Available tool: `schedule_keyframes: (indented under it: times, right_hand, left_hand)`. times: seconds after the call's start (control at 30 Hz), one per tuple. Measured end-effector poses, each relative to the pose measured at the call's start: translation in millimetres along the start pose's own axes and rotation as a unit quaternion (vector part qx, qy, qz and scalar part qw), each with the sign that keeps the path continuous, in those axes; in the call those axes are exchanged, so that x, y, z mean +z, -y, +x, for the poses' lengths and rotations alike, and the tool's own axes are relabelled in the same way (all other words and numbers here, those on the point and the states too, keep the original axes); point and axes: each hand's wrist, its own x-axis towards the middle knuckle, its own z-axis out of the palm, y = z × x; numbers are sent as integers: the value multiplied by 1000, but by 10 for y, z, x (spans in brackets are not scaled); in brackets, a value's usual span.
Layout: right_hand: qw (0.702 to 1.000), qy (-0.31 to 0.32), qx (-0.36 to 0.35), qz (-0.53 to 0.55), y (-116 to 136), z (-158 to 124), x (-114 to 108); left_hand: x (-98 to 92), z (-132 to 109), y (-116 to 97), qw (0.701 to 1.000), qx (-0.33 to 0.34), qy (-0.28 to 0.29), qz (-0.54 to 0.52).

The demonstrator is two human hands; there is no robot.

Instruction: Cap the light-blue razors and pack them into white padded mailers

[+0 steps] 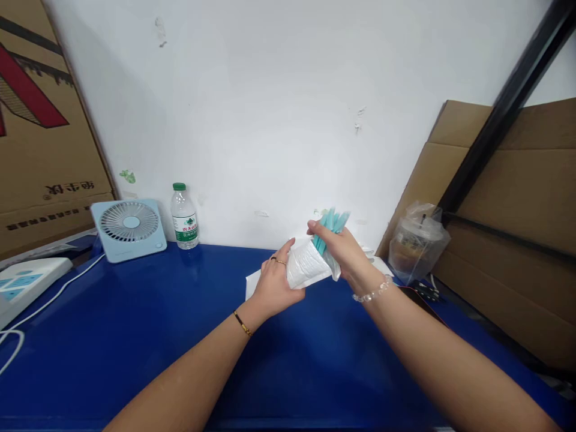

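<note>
Over the blue table [148, 336], we have a clear bag [441, 240] around a lidded cup [408, 245] of brown drink, a green-capped bottle [184, 227], and a white padded pouch [306, 265] gripped in our left hand [275, 283]; our right hand [345, 249] clasps teal sticks [330, 227] at the pouch's mouth.

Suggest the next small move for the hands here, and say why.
Probably have the right hand ease the slender teal items further into the white padded pouch: it holds them where they jut from the pouch's end, while the left hand grips the pouch and seems to steady it.
</note>
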Motion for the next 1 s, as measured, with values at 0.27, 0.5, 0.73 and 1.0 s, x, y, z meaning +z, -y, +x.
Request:
schedule_keyframes:
  times: [0.27, 0.5, 0.73, 1.0]
  right_hand:
    - [992, 98, -34, -75, 508, -9, 211]
    - [986, 142, -78, -29, 509, 13, 158]
    - [925, 346, -81, -137, 486, 74, -209]
    - [845, 110, -399, -339, 274, -238, -249]
  left_hand:
    - [-117, -30, -93, 976, 7, -30, -215]
    - [-174, -16, -82, 944, 37, 0, -328]
    - [-225, -22, 125, 868, -7, 135, -478]
    - [-601, -44, -143, 956, 45, 3, -289]
